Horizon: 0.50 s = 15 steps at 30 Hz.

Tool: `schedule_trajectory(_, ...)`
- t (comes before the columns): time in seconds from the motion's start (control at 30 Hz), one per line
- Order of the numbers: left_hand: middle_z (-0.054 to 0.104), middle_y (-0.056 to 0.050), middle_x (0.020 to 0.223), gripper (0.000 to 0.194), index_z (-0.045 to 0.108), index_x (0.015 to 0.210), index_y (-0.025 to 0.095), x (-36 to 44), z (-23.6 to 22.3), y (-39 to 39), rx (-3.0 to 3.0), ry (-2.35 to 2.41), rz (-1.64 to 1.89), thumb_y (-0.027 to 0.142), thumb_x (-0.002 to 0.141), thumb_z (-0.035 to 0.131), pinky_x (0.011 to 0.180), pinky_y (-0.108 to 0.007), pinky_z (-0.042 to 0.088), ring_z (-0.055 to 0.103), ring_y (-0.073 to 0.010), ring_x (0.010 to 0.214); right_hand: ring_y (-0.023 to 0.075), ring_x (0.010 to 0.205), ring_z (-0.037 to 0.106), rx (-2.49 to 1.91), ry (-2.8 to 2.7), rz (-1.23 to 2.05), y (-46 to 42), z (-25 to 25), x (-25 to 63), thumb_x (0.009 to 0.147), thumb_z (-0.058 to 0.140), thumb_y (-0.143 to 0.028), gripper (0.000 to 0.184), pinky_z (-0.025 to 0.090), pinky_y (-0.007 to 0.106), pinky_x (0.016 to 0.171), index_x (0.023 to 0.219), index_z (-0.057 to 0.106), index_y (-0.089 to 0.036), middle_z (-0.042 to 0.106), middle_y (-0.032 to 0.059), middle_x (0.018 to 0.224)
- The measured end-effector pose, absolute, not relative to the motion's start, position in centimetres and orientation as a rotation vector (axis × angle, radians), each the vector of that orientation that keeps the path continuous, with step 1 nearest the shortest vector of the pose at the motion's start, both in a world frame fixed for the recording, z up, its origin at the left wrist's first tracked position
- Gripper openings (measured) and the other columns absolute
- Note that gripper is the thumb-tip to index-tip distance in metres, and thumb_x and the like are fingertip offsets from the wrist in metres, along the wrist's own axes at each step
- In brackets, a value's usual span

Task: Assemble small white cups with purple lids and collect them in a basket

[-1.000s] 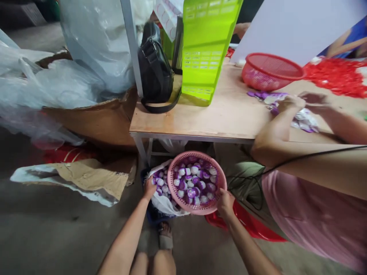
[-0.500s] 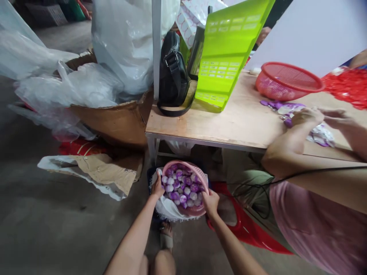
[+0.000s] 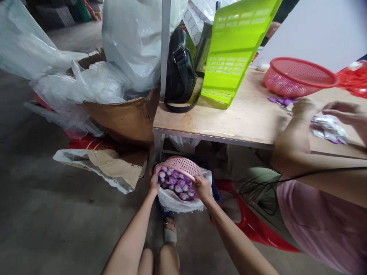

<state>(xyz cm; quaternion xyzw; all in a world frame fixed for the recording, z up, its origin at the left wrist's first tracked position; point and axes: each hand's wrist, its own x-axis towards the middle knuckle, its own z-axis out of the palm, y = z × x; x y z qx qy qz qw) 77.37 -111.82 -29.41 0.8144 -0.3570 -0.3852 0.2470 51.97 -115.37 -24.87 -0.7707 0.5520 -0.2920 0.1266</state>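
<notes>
A pink plastic basket (image 3: pixel 180 165) is tipped nearly upside down over a white sack (image 3: pixel 179 202) on the floor under the table. Several purple-and-white caps (image 3: pixel 175 183) lie in the sack's mouth below the basket. My left hand (image 3: pixel 154 184) grips the basket's left rim at the sack's edge. My right hand (image 3: pixel 201 187) is closed on the basket's right rim. My foot in a sandal (image 3: pixel 170 233) shows just below the sack.
A wooden table (image 3: pixel 229 118) carries a black bag (image 3: pixel 180 72), a green crate (image 3: pixel 234 49) and a red basket (image 3: pixel 298 76). Beside me a person in a pink shirt (image 3: pixel 323 221) handles purple wrappers (image 3: pixel 327 128). A cardboard box (image 3: pixel 123 118) with plastic bags stands left.
The pink basket, held level and full of caps a second ago, has been tipped over toward the sack, and the caps have spilled into it. The view has shifted left.
</notes>
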Motion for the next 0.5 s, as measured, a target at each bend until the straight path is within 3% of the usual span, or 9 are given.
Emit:
schedule_trajectory(0.13, 0.007, -0.011, 0.166, 0.088, 0.025, 0.154, 0.028, 73.8, -29.6, -108.3, 2.394, -0.831, -0.968, -0.002, 0.077, 0.055, 0.117, -0.049, 0.031, 0.026, -0.0363, 0.147, 0.0109, 0.052, 0.039, -2.347, 1.618, -0.863, -115.9, -24.4, 50.7, 0.068, 0.049, -0.015, 0.013, 0.021, 0.024, 0.053, 0.056, 0.047, -0.019, 0.05, -0.001, 0.055)
schedule_trajectory(0.2, 0.006, -0.012, 0.166, 0.086, 0.027, 0.153, 0.034, 71.4, -29.8, -106.4, 2.445, -0.766, -0.974, 0.001, 0.079, 0.056, 0.114, -0.056, 0.032, 0.03, -0.0417, 0.144, 0.0108, 0.052, 0.037, -2.391, 1.641, -0.865, -115.9, -24.1, 50.2, 0.069, 0.049, -0.014, 0.014, 0.021, 0.024, 0.053, 0.056, 0.046, -0.019, 0.049, -0.0015, 0.054)
schedule_trajectory(0.3, 0.014, -0.015, 0.164, 0.082, 0.03, 0.152, 0.031, 68.6, -30.4, -104.6, 2.428, -0.732, -1.064, 0.002, 0.079, 0.055, 0.107, -0.048, 0.042, 0.041, -0.0399, 0.139, 0.011, 0.051, 0.036, -2.456, 1.663, -0.86, -115.2, -23.8, 49.6, 0.069, 0.048, -0.012, 0.015, 0.021, 0.024, 0.053, 0.057, 0.046, -0.02, 0.048, -0.0022, 0.054)
schedule_trajectory(0.4, 0.029, -0.011, 0.161, 0.083, 0.028, 0.153, 0.032, 67.8, -30.7, -104.1, 2.348, -0.765, -1.143, 0.006, 0.08, 0.058, 0.107, -0.041, 0.044, 0.043, -0.0331, 0.139, 0.0112, 0.053, 0.037, -2.517, 1.652, -0.844, -113.2, -23.5, 49.7, 0.068, 0.047, -0.009, 0.015, 0.022, 0.024, 0.053, 0.057, 0.046, -0.02, 0.048, -0.002, 0.056)
schedule_trajectory(0.5, 0.046, -0.008, 0.152, 0.07, 0.044, 0.145, 0.03, 68.8, -30.7, -104.2, 2.278, -0.804, -1.173, 0.016, 0.08, 0.065, 0.105, -0.037, 0.045, 0.049, -0.0296, 0.134, 0.0117, 0.056, 0.041, -2.575, 1.591, -0.815, -111.2, -23.2, 50.5, 0.064, 0.048, -0.007, 0.013, 0.024, 0.024, 0.055, 0.059, 0.048, -0.019, 0.05, -0.0015, 0.057)
